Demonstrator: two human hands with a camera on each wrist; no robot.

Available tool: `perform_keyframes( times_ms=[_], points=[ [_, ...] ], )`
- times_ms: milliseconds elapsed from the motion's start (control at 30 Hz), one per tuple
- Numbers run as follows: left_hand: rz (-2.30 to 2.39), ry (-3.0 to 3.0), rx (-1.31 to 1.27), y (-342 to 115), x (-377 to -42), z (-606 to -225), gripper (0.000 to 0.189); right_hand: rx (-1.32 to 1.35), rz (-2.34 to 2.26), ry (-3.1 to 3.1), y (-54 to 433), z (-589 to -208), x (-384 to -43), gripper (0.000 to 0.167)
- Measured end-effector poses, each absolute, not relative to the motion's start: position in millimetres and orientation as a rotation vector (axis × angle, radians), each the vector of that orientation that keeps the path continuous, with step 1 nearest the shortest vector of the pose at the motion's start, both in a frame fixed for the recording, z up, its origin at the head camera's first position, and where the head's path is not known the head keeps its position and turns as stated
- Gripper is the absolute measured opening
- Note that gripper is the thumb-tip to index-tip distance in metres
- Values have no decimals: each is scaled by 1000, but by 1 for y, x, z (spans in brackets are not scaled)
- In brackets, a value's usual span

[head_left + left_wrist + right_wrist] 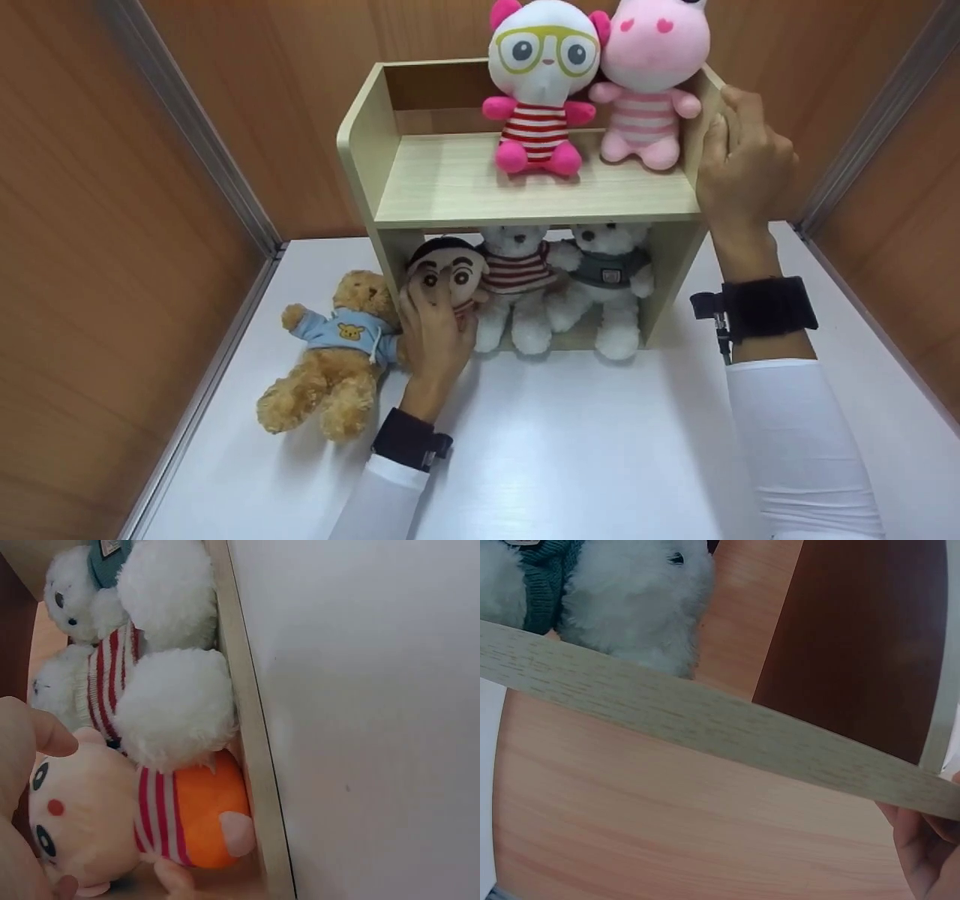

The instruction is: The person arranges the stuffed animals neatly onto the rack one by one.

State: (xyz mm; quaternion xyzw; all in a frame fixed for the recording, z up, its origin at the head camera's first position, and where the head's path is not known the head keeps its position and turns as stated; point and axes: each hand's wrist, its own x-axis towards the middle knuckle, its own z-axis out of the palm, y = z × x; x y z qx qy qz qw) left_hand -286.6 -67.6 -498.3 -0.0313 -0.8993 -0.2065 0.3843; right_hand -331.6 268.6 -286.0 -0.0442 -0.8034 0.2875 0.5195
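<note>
My left hand grips the head of a cartoon boy doll, which sits in the lower left compartment of a small wooden shelf. Red stripes and orange shorts show on this doll in the left wrist view. Right beside it sit a white bear in a red-striped sweater and a white bear in a green sweater. With my right hand I hold the edge of the shelf's right side panel. A panda plush with yellow glasses and a pink hippo-like plush sit on the upper level.
A brown teddy bear in a blue hoodie lies on the white table, left of the shelf. Wooden partitions with metal edge strips stand on both sides and behind.
</note>
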Motion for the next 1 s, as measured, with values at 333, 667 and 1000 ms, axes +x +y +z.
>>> perform_keyframes(
  times_ms=[333,667,1000],
  points=[
    [-608,-2162,-141,-91,-263,-484,21,-97,708,-1920,268,-284,-331,31],
    [-697,-2174,-7,-129,-253,-462,13,-96,702,-1909,266,-283,-333,31],
    [-730,-2361,196,-165,-245,-450,14,-143,695,-1955,269,-284,-331,32]
  ],
)
